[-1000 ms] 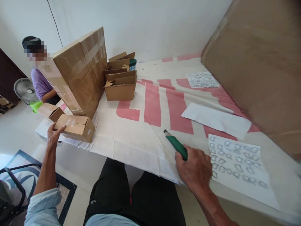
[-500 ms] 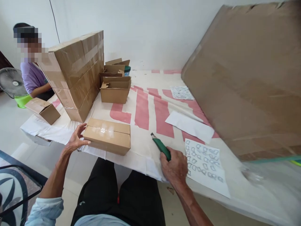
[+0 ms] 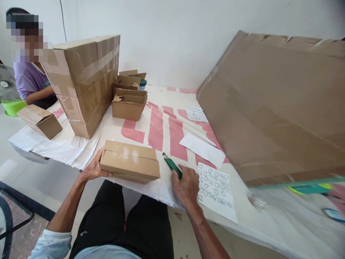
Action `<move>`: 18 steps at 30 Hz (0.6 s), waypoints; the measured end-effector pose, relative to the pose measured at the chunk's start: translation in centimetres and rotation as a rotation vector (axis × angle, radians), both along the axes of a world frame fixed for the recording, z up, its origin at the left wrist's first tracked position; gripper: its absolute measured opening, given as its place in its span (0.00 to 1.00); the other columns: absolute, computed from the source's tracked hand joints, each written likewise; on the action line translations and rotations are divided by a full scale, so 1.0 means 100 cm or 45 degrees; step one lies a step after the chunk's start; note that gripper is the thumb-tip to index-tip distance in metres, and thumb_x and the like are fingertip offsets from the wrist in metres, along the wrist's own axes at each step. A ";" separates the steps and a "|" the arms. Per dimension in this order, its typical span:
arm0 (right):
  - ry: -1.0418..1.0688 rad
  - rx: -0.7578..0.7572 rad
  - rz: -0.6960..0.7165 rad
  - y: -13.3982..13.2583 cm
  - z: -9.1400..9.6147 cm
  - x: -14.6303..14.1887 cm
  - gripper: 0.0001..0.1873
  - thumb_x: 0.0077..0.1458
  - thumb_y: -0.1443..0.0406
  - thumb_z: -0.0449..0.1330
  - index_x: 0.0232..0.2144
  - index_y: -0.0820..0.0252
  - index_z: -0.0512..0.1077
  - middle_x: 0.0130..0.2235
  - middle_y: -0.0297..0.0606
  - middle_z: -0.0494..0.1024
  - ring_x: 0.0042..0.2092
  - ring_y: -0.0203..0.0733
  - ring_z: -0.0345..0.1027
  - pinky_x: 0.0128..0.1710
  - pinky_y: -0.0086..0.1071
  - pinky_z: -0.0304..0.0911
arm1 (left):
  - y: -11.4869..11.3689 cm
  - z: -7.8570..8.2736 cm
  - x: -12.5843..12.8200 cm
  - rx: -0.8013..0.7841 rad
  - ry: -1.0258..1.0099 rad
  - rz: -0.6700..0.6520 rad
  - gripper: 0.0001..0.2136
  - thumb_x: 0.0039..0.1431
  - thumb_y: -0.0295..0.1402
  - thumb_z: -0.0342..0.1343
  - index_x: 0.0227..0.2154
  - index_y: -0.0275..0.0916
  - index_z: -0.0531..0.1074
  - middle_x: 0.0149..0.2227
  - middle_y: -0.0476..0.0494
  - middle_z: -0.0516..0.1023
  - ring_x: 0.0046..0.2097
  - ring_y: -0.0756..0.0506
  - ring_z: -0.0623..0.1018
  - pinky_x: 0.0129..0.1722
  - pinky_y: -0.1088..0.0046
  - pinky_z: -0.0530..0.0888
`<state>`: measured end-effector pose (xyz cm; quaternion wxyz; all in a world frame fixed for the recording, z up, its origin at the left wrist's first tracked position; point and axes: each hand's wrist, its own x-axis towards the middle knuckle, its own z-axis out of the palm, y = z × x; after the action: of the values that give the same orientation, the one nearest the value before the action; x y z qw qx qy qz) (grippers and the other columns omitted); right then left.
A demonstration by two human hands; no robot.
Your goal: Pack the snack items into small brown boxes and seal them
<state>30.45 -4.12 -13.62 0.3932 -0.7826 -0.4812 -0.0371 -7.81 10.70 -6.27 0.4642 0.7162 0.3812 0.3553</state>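
Note:
A closed cardboard box (image 3: pixel 129 162) lies at the table's front edge, with clear tape across its top seam. My left hand (image 3: pixel 94 167) grips its left end, the thumb along the front side and the fingers partly hidden behind the corner. To the right of the box, my right hand (image 3: pixel 187 185) is wrapped round a green utility knife (image 3: pixel 172 166). The knife's tip points up and to the left, close to the box's right end but apart from it. Beside my right hand lies a white sheet with several small drawn outlines (image 3: pixel 215 190).
Taped boxes (image 3: pixel 88 72) are stacked at the left, with a smaller box (image 3: pixel 40 120) beside them. Open boxes (image 3: pixel 128 109) stand behind. A large brown wrapped carton (image 3: pixel 275 108) fills the right. A co-worker in a purple shirt (image 3: pixel 33 81) sits at far left.
My left hand has closed onto the box's left end, and the box has shifted right, nearer the knife. The view has turned a little to the right.

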 end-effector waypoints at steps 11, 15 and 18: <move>0.791 0.098 0.227 -0.013 0.081 -0.044 0.34 0.62 0.42 0.63 0.61 0.56 0.77 0.63 0.47 0.80 0.64 0.57 0.71 0.62 0.49 0.68 | -0.032 0.000 0.043 0.003 -0.043 -0.296 0.63 0.44 0.43 0.79 0.79 0.50 0.46 0.73 0.30 0.54 0.73 0.25 0.60 0.60 0.48 0.78; 0.873 0.106 0.196 -0.014 0.062 -0.022 0.34 0.63 0.43 0.62 0.61 0.56 0.77 0.62 0.46 0.80 0.62 0.55 0.73 0.58 0.46 0.71 | -0.039 0.009 0.048 0.161 -0.060 -0.342 0.63 0.43 0.38 0.78 0.79 0.49 0.46 0.72 0.31 0.57 0.72 0.26 0.61 0.63 0.48 0.75; 0.998 0.120 0.212 -0.013 0.053 -0.015 0.34 0.61 0.42 0.62 0.61 0.55 0.77 0.63 0.45 0.80 0.60 0.54 0.74 0.54 0.44 0.73 | -0.043 0.015 0.052 0.240 -0.085 -0.335 0.60 0.43 0.37 0.78 0.77 0.48 0.51 0.71 0.31 0.60 0.71 0.26 0.63 0.63 0.48 0.75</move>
<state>28.99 -5.44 -8.29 0.5841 -0.6769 -0.3543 0.2741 -2.57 6.36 -4.78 0.4498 0.7882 0.2334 0.3491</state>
